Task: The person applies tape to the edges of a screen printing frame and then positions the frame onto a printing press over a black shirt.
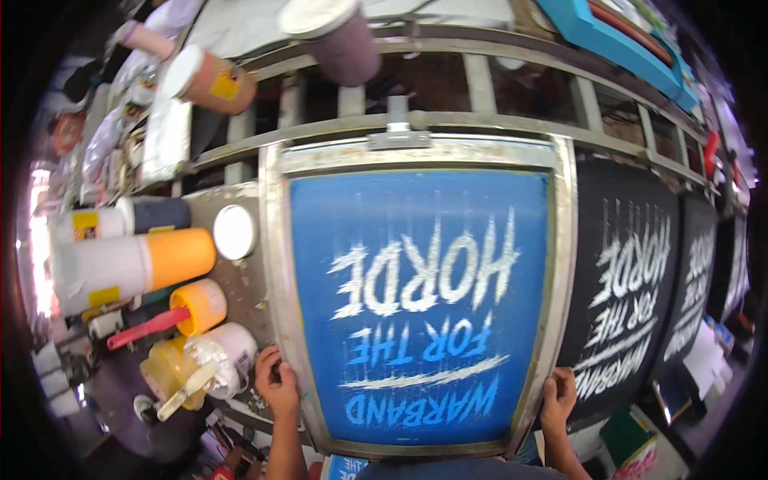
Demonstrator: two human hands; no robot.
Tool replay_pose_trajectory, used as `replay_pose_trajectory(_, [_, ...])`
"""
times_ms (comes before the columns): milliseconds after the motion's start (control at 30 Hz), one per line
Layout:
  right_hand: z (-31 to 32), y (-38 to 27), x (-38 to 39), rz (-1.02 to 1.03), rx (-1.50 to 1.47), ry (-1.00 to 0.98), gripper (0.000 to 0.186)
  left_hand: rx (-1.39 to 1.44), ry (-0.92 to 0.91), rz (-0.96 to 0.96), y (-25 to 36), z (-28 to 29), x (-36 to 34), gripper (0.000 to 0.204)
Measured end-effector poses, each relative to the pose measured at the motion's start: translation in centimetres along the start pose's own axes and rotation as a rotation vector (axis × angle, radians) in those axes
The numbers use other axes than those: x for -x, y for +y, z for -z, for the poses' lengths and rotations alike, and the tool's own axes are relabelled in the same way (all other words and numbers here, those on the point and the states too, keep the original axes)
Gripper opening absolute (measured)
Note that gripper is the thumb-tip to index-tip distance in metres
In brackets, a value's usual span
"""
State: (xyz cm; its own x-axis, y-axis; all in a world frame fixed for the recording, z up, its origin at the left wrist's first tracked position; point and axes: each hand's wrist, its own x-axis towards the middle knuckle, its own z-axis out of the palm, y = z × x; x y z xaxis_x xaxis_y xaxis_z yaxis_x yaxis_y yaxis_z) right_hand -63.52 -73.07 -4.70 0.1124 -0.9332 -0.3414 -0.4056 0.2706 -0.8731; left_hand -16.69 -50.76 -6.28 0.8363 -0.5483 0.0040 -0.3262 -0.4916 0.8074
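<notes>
A metal-framed blue printing screen (520, 200) with pale lettering lies in front of me, held at its top by a clamp (398, 136). My left hand (276, 380) is beside its left rail, fingers loosely curled and apart, with nothing visible in them. My right hand (558, 396) has its fingers curled at the right rail, closed on the frame's edge. A black lettered panel (608, 196) lies beside that hand.
Paint tubs (180, 256), a red-handled tool (144, 326) and a white-smeared scraper (190, 388) crowd the left, near a round white lid (235, 232). More containers (340, 52) stand beyond the slatted metal rack (480, 84). A blue frame (588, 24) sits at back right.
</notes>
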Motion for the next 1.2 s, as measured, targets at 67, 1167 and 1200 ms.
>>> replay_pose_trajectory(67, [-0.22, -0.12, 0.06, 0.01, 0.01, 0.021, 0.017, -0.035, -0.007, -0.006, 0.29, 0.08, -0.06, 0.021])
replay_pose_trajectory(1167, [-0.08, -0.27, 0.22, -0.016, 0.038, 0.01, 0.021, -0.039, 0.024, -0.001, 0.6, 0.09, -0.3, 0.018])
replay_pose_trajectory(1200, [-0.11, -0.19, 0.2, -0.006, 0.03, 0.012, 0.02, -0.035, 0.022, -0.01, 0.55, 0.07, -0.33, 0.018])
